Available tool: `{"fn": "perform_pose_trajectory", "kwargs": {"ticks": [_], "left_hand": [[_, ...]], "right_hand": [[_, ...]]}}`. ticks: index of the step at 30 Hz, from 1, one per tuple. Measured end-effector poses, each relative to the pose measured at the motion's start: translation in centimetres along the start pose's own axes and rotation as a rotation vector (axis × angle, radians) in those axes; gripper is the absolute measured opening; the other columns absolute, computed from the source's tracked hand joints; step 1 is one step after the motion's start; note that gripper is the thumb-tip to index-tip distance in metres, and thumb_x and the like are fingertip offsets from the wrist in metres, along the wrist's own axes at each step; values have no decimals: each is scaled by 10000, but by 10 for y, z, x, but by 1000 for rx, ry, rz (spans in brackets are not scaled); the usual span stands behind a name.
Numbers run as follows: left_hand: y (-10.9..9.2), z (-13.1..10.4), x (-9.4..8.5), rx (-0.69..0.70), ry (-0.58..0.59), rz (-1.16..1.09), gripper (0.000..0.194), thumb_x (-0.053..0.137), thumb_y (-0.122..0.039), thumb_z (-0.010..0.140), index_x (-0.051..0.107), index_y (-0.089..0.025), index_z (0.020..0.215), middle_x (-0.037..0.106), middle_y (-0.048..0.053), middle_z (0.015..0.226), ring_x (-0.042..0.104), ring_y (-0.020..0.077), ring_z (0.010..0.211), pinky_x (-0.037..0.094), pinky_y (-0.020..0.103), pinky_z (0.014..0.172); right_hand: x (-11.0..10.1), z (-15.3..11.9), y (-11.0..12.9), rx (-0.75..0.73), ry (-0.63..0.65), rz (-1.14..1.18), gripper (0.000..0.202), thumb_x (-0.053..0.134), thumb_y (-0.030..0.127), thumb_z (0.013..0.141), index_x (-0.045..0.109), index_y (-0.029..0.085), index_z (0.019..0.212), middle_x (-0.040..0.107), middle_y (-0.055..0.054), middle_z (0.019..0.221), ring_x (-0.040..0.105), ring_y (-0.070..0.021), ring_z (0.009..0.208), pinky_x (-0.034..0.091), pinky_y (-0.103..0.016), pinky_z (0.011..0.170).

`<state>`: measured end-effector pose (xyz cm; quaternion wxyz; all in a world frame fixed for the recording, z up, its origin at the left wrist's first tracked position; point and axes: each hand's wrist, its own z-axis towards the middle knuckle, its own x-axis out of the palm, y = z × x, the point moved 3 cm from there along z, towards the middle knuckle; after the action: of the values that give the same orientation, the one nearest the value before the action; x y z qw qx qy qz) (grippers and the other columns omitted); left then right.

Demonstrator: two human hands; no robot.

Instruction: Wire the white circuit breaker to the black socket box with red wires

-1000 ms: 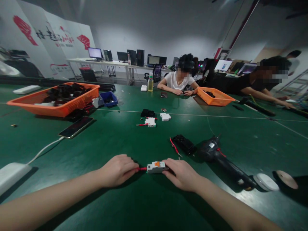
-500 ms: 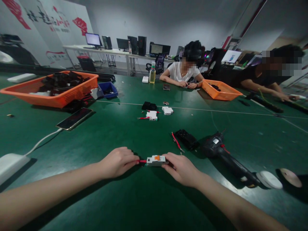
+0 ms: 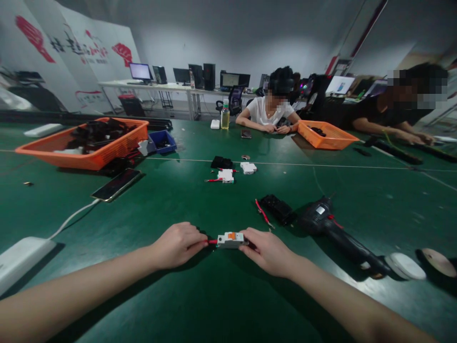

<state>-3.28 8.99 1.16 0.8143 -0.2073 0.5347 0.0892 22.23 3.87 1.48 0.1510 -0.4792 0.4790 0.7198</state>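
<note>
A white circuit breaker (image 3: 228, 240) with an orange switch lies at the front middle of the green table, between my hands. My right hand (image 3: 266, 250) is closed on its right end, fingers partly hidden behind it. From the breaker's left end comes a short red wire (image 3: 212, 242), pinched by my left hand (image 3: 180, 245). Beyond my right hand lie another red wire (image 3: 263, 213) with metal ends and a black plastic casing (image 3: 277, 208). A black power screwdriver (image 3: 342, 233) rests to the right of them.
Farther off sit two more white breakers, one with red wires (image 3: 225, 176) and one without (image 3: 248, 167). On the left are an orange basket (image 3: 82, 159) of black parts, a blue bin (image 3: 164, 146) and a phone (image 3: 117, 185). Two people work across the table near another orange basket (image 3: 326, 140).
The camera view has shifted slightly, so the left side of the scene sits lower and farther right. Both hands keep the same hold on the breaker and wire.
</note>
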Motion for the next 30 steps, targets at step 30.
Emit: {"fn": "perform_pose_trajectory", "kwargs": {"ticks": [30], "left_hand": [[-6, 4, -7, -8, -97, 84, 167, 585, -277, 938, 708, -265, 1051, 716, 32, 1096, 617, 184, 939, 422, 334, 776]], "right_hand": [[-1, -2, -5, 33, 4, 65, 290, 563, 300, 952, 540, 193, 1220, 640, -47, 982, 565, -147, 720, 429, -267, 630]]}}
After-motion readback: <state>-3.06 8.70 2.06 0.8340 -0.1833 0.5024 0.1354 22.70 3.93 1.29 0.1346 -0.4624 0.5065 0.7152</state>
